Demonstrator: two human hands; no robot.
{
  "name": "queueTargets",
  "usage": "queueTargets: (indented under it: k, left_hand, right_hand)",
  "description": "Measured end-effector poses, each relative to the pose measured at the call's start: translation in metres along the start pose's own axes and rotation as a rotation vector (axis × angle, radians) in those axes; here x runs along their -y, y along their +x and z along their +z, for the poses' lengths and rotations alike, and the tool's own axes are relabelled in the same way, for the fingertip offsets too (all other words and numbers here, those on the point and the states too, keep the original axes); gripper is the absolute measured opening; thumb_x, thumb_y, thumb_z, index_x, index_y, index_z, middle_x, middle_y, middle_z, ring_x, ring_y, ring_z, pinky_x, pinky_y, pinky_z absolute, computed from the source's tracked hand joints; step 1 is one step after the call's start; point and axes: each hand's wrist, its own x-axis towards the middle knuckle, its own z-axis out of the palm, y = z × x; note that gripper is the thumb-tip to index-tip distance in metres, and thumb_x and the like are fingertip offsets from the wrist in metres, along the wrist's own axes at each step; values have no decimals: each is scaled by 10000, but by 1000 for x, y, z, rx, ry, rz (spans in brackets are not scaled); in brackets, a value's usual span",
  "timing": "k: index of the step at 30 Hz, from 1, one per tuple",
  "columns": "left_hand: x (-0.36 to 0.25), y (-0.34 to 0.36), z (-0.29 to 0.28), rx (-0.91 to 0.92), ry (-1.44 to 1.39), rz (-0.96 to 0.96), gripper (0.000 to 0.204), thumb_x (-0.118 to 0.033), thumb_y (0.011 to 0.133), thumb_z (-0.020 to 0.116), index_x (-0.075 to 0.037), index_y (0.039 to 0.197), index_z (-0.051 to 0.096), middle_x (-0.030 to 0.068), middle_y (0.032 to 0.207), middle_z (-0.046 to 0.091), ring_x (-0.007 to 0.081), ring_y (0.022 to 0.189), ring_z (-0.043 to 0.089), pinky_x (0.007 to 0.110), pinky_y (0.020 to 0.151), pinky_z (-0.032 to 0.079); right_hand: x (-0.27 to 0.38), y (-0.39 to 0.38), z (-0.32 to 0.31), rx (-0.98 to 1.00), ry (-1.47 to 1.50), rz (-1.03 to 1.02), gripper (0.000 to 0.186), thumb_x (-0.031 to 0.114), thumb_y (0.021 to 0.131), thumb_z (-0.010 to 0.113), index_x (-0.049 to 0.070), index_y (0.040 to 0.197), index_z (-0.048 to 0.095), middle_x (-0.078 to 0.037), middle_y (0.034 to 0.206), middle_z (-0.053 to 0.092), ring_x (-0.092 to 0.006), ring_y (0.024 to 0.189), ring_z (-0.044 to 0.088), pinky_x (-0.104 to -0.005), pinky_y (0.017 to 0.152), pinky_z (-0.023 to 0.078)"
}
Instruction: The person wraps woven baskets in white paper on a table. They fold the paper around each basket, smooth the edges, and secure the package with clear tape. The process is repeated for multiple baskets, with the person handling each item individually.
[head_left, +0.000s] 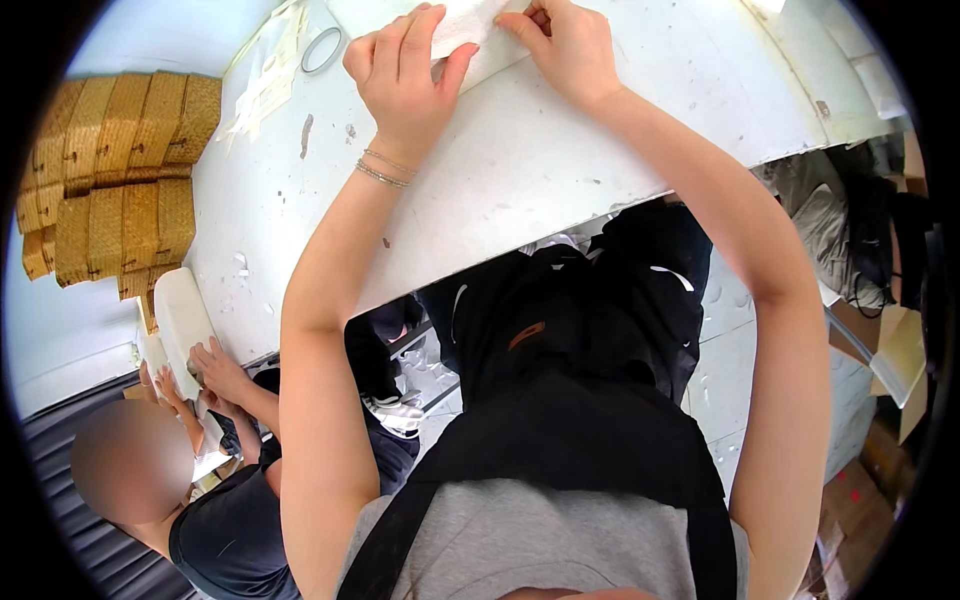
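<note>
At the top edge of the view, a white, soft-looking textured piece (466,28) lies on the white table, partly cut off, so its kind cannot be made out. My left hand (408,85) grips its left side, with the fingers curled over it and the thumb against its near edge. On the right, my right hand (572,50) pinches the piece's edge between thumb and bent fingers. A flat white sheet or board (508,62) shows beneath the piece, between my hands.
The white table (520,165) carries a grey tape ring (322,50) and pale strips (262,80) at left. Stacked woven tan boxes (120,160) stand beyond. A co-worker's hands (215,370) touch a long white padded piece (182,305). Cardboard and bags (835,225) sit at right.
</note>
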Motion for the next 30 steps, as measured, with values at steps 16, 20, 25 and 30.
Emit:
queueTargets:
  k: [16, 20, 25, 30]
  left_hand:
    - [6, -3, -11, 82, -55, 39, 675, -267, 697, 856, -38, 1269, 580, 72, 1245, 639, 216, 1136, 531, 376, 958, 398]
    - [12, -4, -11, 84, -110, 41, 700, -207, 698, 860, -28, 1301, 554, 109, 1337, 576, 260, 1222, 509, 393, 1004, 417]
    - [-8, -3, -10, -61, -397, -528, 711, -191, 734, 856, -60, 1348, 522, 235, 1472, 417, 316, 1376, 392, 398, 1046, 406]
    - [-2, -10, -6, -11, -575, -685, 664, -86, 736, 837, -76, 1328, 537, 308, 1527, 313, 319, 1442, 331, 354, 1023, 433]
  right_hand:
    - [-31, 16, -50, 539, 418, 279, 165, 201, 948, 642, 40, 962, 670, -39, 831, 692, -121, 769, 640, -254, 627, 471]
    - [-26, 21, -79, 146, -88, -76, 155, 126, 904, 667, 43, 1034, 658, -56, 1014, 710, -179, 944, 666, -324, 782, 527]
    - [-21, 50, -44, 200, -8, -228, 823, 84, 796, 773, 63, 1489, 330, -196, 1441, 485, -353, 1307, 492, -401, 1033, 447]
    - [-18, 48, -18, 268, 183, -98, 771, 98, 801, 783, 91, 1464, 389, -220, 1289, 602, -323, 1210, 578, -402, 1007, 462]
